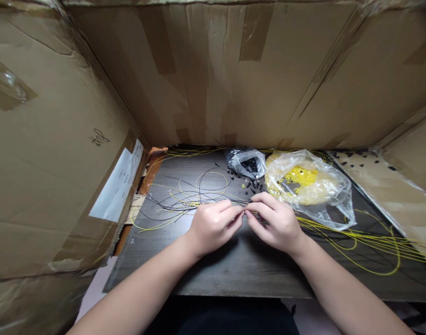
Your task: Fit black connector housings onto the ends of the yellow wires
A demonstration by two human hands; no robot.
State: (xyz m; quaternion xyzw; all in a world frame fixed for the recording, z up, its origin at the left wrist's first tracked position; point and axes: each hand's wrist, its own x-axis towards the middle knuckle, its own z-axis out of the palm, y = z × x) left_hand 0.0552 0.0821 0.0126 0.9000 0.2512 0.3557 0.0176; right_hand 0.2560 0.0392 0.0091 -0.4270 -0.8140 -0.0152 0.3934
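Note:
My left hand (214,224) is closed in a pinch around thin black and yellow wires, whose loose ends (179,197) fan out to its left over the dark table (209,274). Close against its fingertips, my right hand (277,222) is also pinched on the wires. The long yellow wires (359,236) run out from under it toward the right side. What exactly lies between the touching fingertips is too small to make out. Just beyond the right fingers, small black plastic pieces (254,185) lie scattered on the tabletop.
Behind my hands sit a clear bag of black pieces (248,165) and a larger clear bag of small yellow pieces (300,179). Tall cardboard walls (216,74) enclose the back and both sides. A cardboard flap (366,179) at the right carries several black pieces.

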